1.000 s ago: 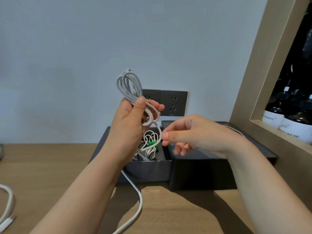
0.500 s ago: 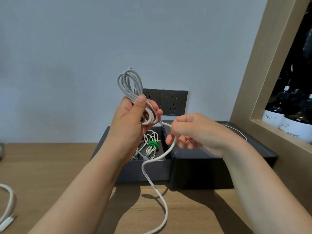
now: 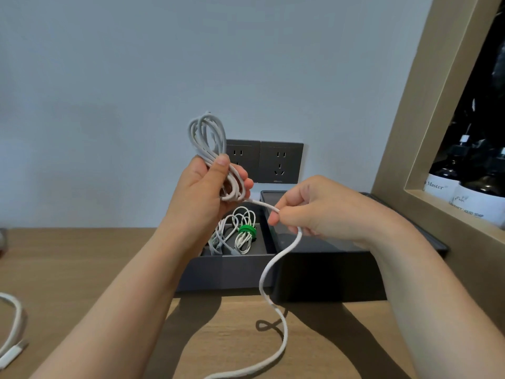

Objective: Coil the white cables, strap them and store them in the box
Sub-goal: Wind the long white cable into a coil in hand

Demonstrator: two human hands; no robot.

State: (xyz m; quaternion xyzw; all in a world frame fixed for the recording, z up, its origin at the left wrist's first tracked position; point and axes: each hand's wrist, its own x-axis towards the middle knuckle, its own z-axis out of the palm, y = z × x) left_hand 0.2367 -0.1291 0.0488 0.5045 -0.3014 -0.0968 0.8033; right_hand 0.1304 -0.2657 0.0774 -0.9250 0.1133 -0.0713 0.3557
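Wooden desk point(image 3: 82, 269); open dark box point(image 3: 232, 272) at back, one bundle with green strap point(image 3: 247, 229) already inside. Left hand point(image 3: 202, 192) clenched round white cable coil point(image 3: 210, 154), held above box. Right hand point(image 3: 314, 209) pinches loose tail point(image 3: 261, 283), which trails onto desk. Risks: hard tug pulls loops from left grip; slack kinks, snags box edge.

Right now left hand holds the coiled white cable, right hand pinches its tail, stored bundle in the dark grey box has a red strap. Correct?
Wrong colour: head view shows a green round strap on the small white cable bundle in the dark grey box. Rest holds.
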